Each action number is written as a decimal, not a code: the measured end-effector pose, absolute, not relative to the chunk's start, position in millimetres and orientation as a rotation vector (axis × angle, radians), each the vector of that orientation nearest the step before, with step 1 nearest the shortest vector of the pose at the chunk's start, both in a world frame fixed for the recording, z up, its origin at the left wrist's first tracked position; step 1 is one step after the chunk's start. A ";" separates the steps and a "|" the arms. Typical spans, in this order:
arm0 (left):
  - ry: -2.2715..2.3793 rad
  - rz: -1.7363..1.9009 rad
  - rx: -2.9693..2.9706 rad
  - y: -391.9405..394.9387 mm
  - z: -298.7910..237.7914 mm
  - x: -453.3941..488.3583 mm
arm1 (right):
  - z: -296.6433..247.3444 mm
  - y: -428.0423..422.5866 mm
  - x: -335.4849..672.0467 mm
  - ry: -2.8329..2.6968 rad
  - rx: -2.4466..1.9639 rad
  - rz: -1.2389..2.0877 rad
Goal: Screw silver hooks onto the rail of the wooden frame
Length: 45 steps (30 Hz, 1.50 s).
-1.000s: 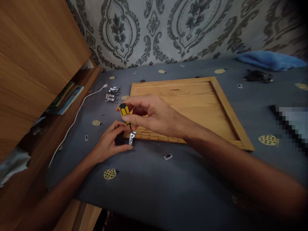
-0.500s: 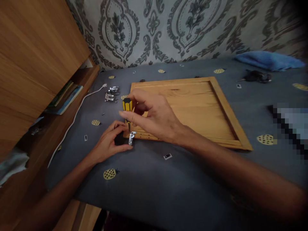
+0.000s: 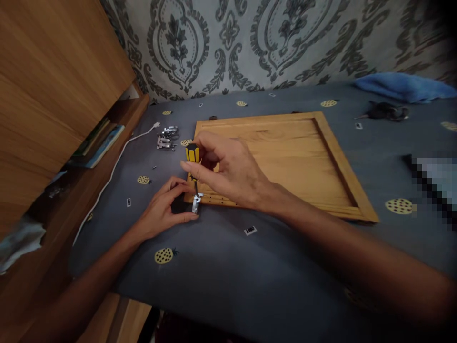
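Note:
A yellow-and-black screwdriver (image 3: 192, 153) stands nearly upright in my right hand (image 3: 233, 174), its handle pinched between thumb and fingers. The blade reaches down to a silver cabinet hinge (image 3: 195, 204) at the near left corner of a framed wooden panel (image 3: 285, 157). My left hand (image 3: 164, 207) curls around that corner. Its thumb touches the near end of the hinge and its fingertips rest by the panel's edge, steadying the hinge between them. Whether a screw sits under the blade is too small to see.
Several loose hinges (image 3: 167, 138) lie beyond my left hand, near a small screw (image 3: 154, 167). A white cable (image 3: 114, 166) runs along the wooden shelf at left. A blue cloth (image 3: 403, 86) and a dark tool-like object (image 3: 383, 111) lie at the back right.
The whole view has shifted slightly. My right hand keeps its grip, and the screwdriver's handle looks slightly turned. The left hand stays at the hinge.

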<state>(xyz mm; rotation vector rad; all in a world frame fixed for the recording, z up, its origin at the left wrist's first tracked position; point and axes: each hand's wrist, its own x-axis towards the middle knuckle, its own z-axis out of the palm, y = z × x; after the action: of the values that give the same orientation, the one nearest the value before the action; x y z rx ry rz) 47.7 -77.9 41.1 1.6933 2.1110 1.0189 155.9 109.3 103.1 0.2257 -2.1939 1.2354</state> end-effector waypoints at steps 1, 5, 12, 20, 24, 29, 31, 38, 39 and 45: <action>2.110 1.020 1.691 -78.0 41.0 47.7 | 103.2 109.4 155.8 -2.192 0.222 1.234; 2.118 1.018 1.684 -78.5 40.3 47.8 | 102.5 110.4 155.1 -2.186 0.226 1.233; 2.120 1.018 1.676 -78.8 40.9 47.7 | 101.3 111.7 155.0 -2.211 0.252 1.190; 2.157 0.976 1.638 -79.5 42.3 49.0 | 110.3 113.7 159.3 -2.312 0.393 1.201; 2.181 0.951 1.642 -79.6 41.7 48.9 | 111.2 115.1 159.7 -2.306 0.415 1.242; 2.170 0.974 1.660 -79.3 41.7 49.2 | 107.7 113.5 158.5 -2.274 0.422 1.241; 2.173 0.981 1.669 -79.5 41.2 48.9 | 106.6 112.0 158.5 -2.278 0.414 1.226; 2.187 0.975 1.671 -80.2 38.7 48.1 | 104.9 109.6 160.2 -2.285 0.365 1.182; 2.191 0.975 1.669 -80.2 38.7 48.1 | 104.6 109.6 160.3 -2.292 0.357 1.174; 2.206 0.964 1.659 -80.8 39.5 48.6 | 103.3 110.1 159.6 -2.287 0.371 1.144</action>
<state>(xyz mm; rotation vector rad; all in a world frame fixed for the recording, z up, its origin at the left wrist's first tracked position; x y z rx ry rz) 48.6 -80.8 39.5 1.6591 2.2061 0.9641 159.6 110.1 103.3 0.3707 -2.2872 1.1441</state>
